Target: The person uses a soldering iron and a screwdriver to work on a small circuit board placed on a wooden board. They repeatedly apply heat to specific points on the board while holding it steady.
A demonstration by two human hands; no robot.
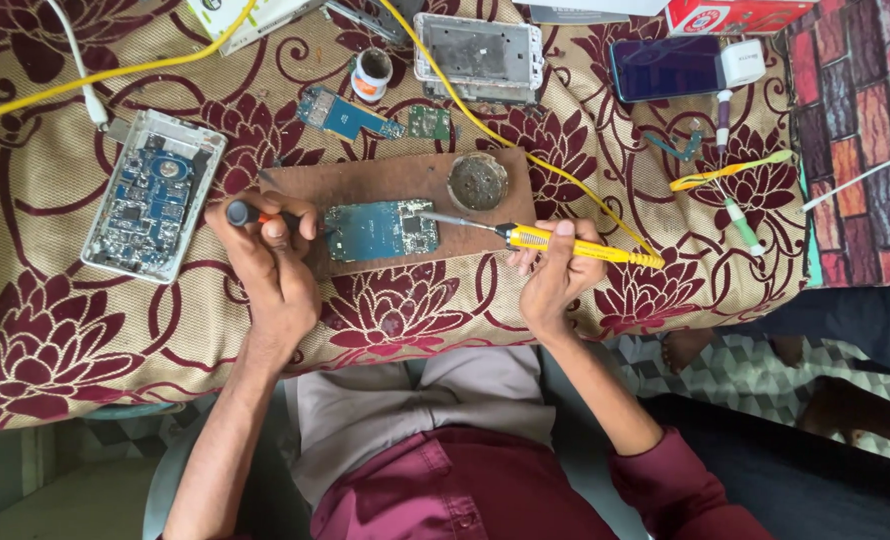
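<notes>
A small blue circuit board (380,230) lies on a brown wooden board (375,180) over a maroon floral cloth. My left hand (270,265) grips a dark-handled screwdriver (250,213), its end against the circuit board's left edge. My right hand (555,275) holds a yellow soldering iron (565,245) like a pen. Its metal tip (433,216) touches the circuit board's upper right corner. A round tin (477,181) of dark paste sits on the wooden board beside the tip.
An opened phone body with exposed board (152,195) lies left. Further back are another phone frame (478,52), a solder spool (372,72), small boards (350,117) and a dark phone (665,68). Brushes (730,172) lie right. A yellow cord (485,125) crosses the cloth. A person's bare feet (725,348) show right.
</notes>
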